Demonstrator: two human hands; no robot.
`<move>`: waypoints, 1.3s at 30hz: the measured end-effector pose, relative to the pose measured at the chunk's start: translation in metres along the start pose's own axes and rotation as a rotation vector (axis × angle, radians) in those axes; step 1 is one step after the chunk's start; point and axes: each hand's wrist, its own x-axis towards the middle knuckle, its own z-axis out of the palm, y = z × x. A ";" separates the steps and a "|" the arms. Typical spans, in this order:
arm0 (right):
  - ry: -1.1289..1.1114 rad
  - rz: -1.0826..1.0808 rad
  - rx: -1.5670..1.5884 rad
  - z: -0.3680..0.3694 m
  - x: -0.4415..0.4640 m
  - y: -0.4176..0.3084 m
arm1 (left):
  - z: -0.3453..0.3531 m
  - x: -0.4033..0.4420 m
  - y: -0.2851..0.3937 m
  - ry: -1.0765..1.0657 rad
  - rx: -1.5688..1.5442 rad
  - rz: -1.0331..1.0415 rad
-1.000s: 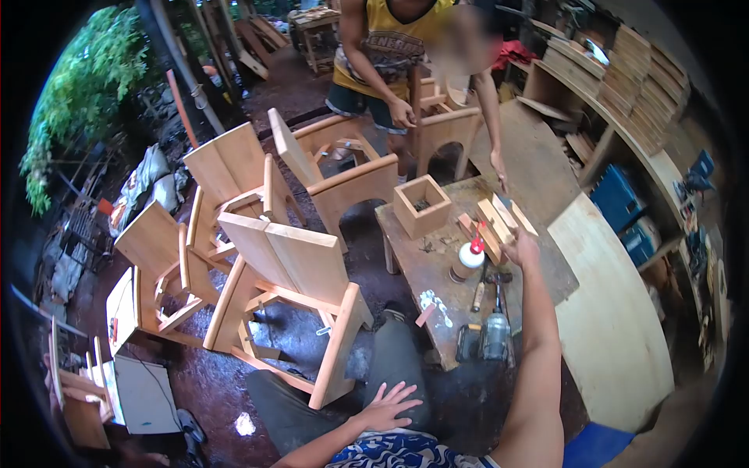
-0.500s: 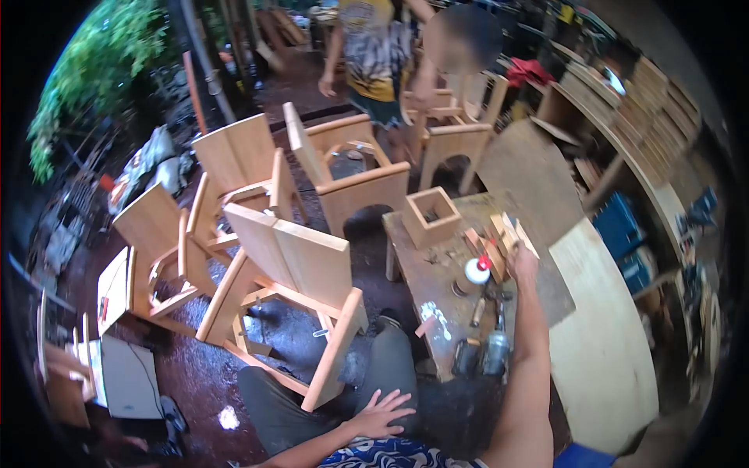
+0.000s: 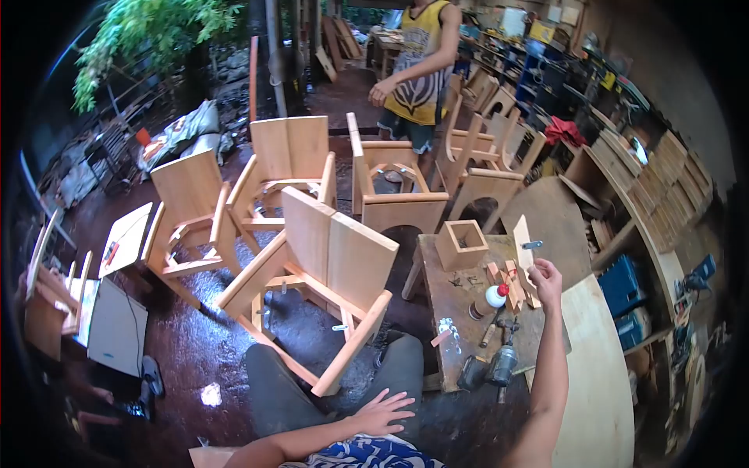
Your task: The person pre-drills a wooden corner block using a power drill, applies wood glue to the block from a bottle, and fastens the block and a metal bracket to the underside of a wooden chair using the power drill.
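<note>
In the head view, one wooden slat (image 3: 520,234) bearing one metal bracket (image 3: 532,245) is gripped by the right hand (image 3: 545,281) and held nearly upright over the bench (image 3: 441,290). The left hand (image 3: 382,413) is laid, fingers spread, on a thigh (image 3: 399,373). One box (image 3: 463,260), one red-capped bottle (image 3: 493,297) and one drill (image 3: 503,365) are carried there. Print on a yellow shirt (image 3: 425,39) cannot be read.

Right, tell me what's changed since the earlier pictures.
The right hand has lifted a wood strip off the pile. The co-worker has drawn back from the table. The left hand still rests on the thigh; box and bottle stay put.
</note>
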 end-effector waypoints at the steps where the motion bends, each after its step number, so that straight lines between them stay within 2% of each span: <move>1: -0.017 -0.013 0.000 0.014 -0.009 -0.020 | 0.001 -0.001 -0.002 0.018 0.001 -0.011; 3: -0.222 0.037 0.139 0.047 -0.035 -0.056 | 0.001 -0.001 -0.008 0.085 -0.137 -0.038; 4: -0.322 0.051 0.158 0.064 -0.050 -0.072 | -0.017 -0.002 0.000 0.204 -0.316 -0.106; 5: -0.419 0.064 0.175 0.083 -0.066 -0.087 | -0.033 -0.006 0.000 0.216 -0.317 -0.108; 7: -0.564 0.146 0.197 0.123 -0.105 -0.106 | -0.057 -0.018 -0.003 0.496 -0.556 -0.285; 9: -0.735 0.223 0.266 0.162 -0.151 -0.116 | -0.067 -0.032 -0.023 0.702 -0.997 -0.336; 11: -0.963 0.177 0.122 0.190 -0.200 -0.130 | -0.081 -0.055 -0.050 0.870 -1.308 -0.288; 13: -1.155 0.175 0.208 0.222 -0.246 -0.095 | -0.097 -0.085 -0.052 0.916 -1.573 -0.270; 14: -1.231 0.271 0.247 0.230 -0.273 -0.089 | -0.109 -0.102 -0.042 0.859 -1.603 -0.263; 15: -1.303 0.367 0.290 0.235 -0.295 -0.083 | -0.109 -0.118 -0.044 0.766 -1.644 -0.160; 17: -1.290 0.492 0.375 0.239 -0.332 -0.053 | -0.104 -0.142 -0.035 0.563 -1.599 -0.381; 18: -1.265 0.538 0.389 0.235 -0.345 -0.039 | -0.094 -0.146 -0.036 0.520 -1.605 -0.409; 20: -1.137 0.493 0.399 0.225 -0.366 -0.023 | -0.063 -0.153 -0.033 0.538 -1.390 -0.426; 21: -1.062 0.483 0.384 0.218 -0.377 -0.016 | -0.060 -0.151 -0.021 0.547 -1.449 -0.466; 23: -0.916 0.633 0.487 0.201 -0.386 -0.017 | -0.053 -0.138 -0.012 0.539 -1.453 -0.374; 25: -0.847 0.682 0.493 0.184 -0.390 -0.016 | -0.052 -0.120 -0.008 0.503 -1.454 -0.386; 31: -0.581 0.625 0.587 0.147 -0.385 -0.001 | -0.077 -0.053 0.000 0.369 -1.078 -0.389; 39: -0.590 0.569 0.526 0.124 -0.335 0.010 | -0.079 0.001 -0.015 0.368 -1.084 -0.378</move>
